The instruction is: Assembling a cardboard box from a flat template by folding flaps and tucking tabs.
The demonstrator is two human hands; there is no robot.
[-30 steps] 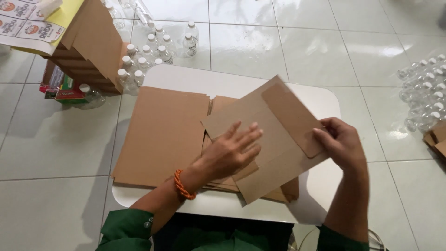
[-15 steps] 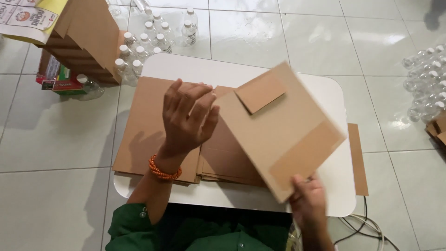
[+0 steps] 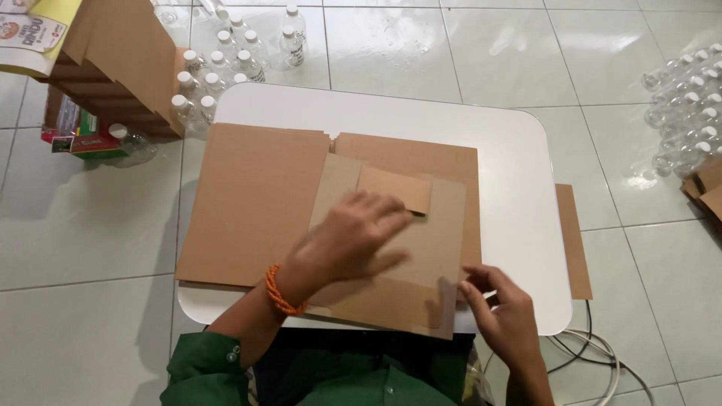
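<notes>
A flat brown cardboard box blank [image 3: 444, 240] lies on top of a stack of flat cardboard sheets [image 3: 248, 203] on a small white table [image 3: 519, 165]. One short flap [image 3: 395, 188] is folded over onto the blank. My left hand [image 3: 350, 240], with an orange band at the wrist, rests palm down on the blank, fingers spread. My right hand [image 3: 500, 304] pinches the blank's near right corner at the table's front edge.
Several small clear bottles with white caps [image 3: 218, 71] stand on the tiled floor beyond the table, beside stacked cardboard boxes [image 3: 124, 53]. More bottles [image 3: 688, 98] crowd the right edge. A cardboard strip [image 3: 575, 240] sticks out right of the table, with white cables [image 3: 594, 361] below.
The blank was held up and tilted in the air; now it lies flat on the stack. My left hand came down onto it, and my right hand moved to its near right corner.
</notes>
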